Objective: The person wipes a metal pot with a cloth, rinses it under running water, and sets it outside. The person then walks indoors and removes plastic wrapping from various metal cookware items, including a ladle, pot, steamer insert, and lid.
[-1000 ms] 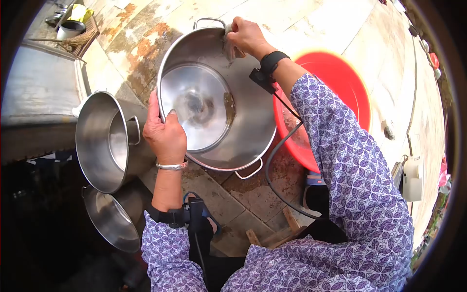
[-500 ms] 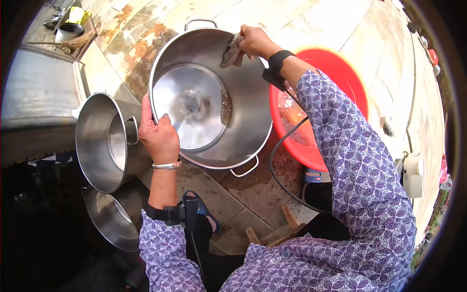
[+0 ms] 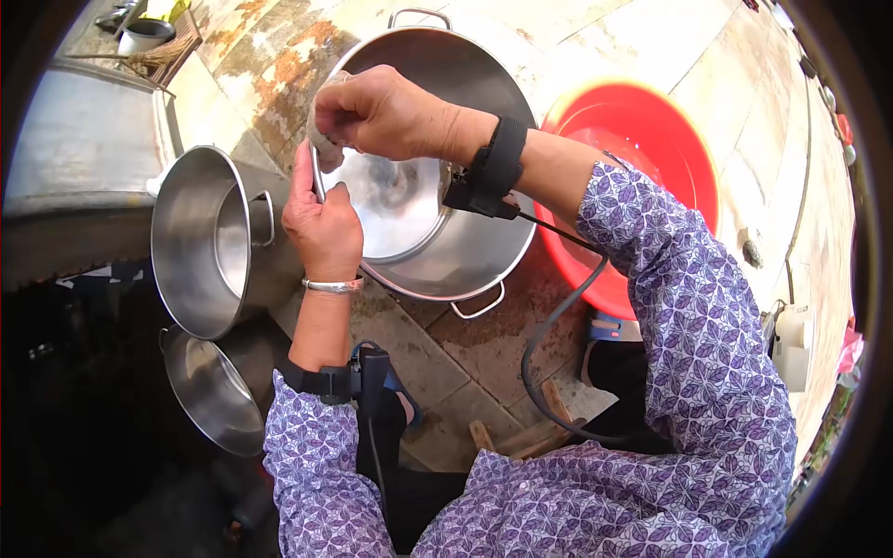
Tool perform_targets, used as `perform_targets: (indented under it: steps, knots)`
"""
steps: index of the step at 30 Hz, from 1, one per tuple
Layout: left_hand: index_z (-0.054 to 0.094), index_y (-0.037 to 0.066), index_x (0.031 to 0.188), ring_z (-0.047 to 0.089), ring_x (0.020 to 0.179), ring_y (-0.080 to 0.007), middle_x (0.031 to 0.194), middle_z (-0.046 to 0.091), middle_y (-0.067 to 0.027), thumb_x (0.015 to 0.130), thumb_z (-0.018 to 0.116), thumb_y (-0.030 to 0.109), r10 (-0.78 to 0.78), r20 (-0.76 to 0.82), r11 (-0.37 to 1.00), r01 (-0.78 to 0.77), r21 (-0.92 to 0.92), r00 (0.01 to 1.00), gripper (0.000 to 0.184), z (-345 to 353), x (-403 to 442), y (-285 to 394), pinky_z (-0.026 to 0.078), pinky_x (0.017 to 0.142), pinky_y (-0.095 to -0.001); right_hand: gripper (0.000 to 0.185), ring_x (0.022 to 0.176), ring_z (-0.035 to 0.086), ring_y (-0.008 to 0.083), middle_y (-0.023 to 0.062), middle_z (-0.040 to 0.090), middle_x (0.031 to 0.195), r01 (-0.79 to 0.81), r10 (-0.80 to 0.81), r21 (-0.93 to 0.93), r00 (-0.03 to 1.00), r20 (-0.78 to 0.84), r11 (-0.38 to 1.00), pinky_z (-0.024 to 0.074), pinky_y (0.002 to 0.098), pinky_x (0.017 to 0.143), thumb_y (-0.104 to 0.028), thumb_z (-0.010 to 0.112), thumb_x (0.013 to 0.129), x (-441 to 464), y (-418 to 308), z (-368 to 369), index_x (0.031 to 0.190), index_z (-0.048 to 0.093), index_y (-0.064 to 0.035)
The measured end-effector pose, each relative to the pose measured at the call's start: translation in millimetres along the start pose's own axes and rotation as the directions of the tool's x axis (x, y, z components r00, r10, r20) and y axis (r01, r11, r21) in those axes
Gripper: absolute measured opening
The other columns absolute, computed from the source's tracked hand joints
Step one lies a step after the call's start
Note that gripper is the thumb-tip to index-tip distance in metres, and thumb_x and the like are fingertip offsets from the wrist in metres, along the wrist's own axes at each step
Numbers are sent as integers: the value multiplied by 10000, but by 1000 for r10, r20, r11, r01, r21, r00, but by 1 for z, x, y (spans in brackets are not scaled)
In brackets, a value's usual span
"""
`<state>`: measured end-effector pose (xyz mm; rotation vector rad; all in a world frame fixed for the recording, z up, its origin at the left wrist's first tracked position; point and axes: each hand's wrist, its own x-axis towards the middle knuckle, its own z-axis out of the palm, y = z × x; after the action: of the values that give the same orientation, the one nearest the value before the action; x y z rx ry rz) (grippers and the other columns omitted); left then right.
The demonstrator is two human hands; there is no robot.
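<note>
A large stainless steel pot [image 3: 484, 223] is tilted with its mouth toward me, a loop handle at its top and another at its bottom. My left hand [image 3: 323, 223] grips its left rim, thumb inside and fingers outside. My right hand [image 3: 381, 112] is closed on a greyish cloth [image 3: 326, 139], pressed to the rim at the upper left, just above my left hand. The right forearm crosses the pot's mouth and hides part of the inside. Some of the cloth is covered by my fingers.
A red plastic basin [image 3: 684, 149] with water stands to the right of the pot. Two smaller steel pots, an upper one [image 3: 186, 279] and a lower one [image 3: 209, 409], lie tilted at left. A broom [image 3: 149, 58] lies far left. A cable hangs from my right wrist.
My right hand has moved the cloth leftward along the pot's rim, from the upper right to beside my left hand. The pot appears slightly higher and farther right in view.
</note>
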<state>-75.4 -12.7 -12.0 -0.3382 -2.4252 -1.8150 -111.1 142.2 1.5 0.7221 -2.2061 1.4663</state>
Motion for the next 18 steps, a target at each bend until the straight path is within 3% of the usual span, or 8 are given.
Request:
perform_targets:
  steps: [2,4,6,8,12,14,15,18]
  knots:
    - [447,-36,1226,552,863,-99,1037,601,-88,771,460,-24,0,-8,999,0,-32,1000,455,0,-1,-2,427,764,-222,71,629,558,93,36,580,661,-150,147,38,987,65,988,465,224,594,39,572,733,-6,-3,0,778,567,-17]
    - [434,-29,1246,436,684,-39,877,550,11,872,523,155,22,54,999,-24,37,998,426,0,-1,3,379,624,-173,101,696,567,94,15,597,764,-299,400,457,906,-139,837,480,227,646,21,587,743,-6,18,2,834,594,-24]
    - [446,-44,1224,536,916,-108,1024,593,-80,916,451,281,-83,53,994,79,76,995,447,-2,0,10,419,787,-229,151,737,571,96,12,589,806,-389,570,706,821,-25,591,495,238,663,-9,621,742,-11,9,4,891,603,-21]
    - [435,-42,1233,529,942,-123,1047,579,-93,917,439,303,-130,87,991,131,-3,988,468,-4,0,8,414,804,-239,112,661,548,76,6,591,748,-384,536,726,844,25,570,464,216,603,-52,641,724,-18,4,11,833,615,-40]
    - [402,-38,1262,508,1021,-168,1118,535,-134,922,402,368,-198,184,927,245,-285,963,529,-5,-1,11,398,854,-268,181,754,547,63,-4,575,818,-456,461,576,875,150,678,462,209,684,-46,625,757,-39,-25,24,928,574,-20]
    - [419,-40,1245,515,962,-168,1059,544,-110,918,406,371,-114,86,902,139,-409,990,525,10,-10,20,387,857,-266,192,780,518,56,-6,556,853,-486,479,560,861,172,671,447,204,707,-61,611,773,-57,-37,32,952,557,-19]
    - [408,-24,1260,522,980,-160,1125,535,-122,881,495,232,-129,107,920,159,-359,986,466,4,-7,6,404,850,-265,185,778,489,53,-11,534,861,-498,465,578,858,218,647,430,198,712,-63,598,780,-69,-35,33,953,548,-17]
    - [426,-26,1244,523,963,-139,1116,546,-99,832,543,97,-80,78,930,102,-353,994,445,9,-5,-1,406,842,-252,210,735,518,101,4,567,764,-597,461,479,802,379,643,439,258,703,-96,587,751,-114,-27,45,959,577,-68]
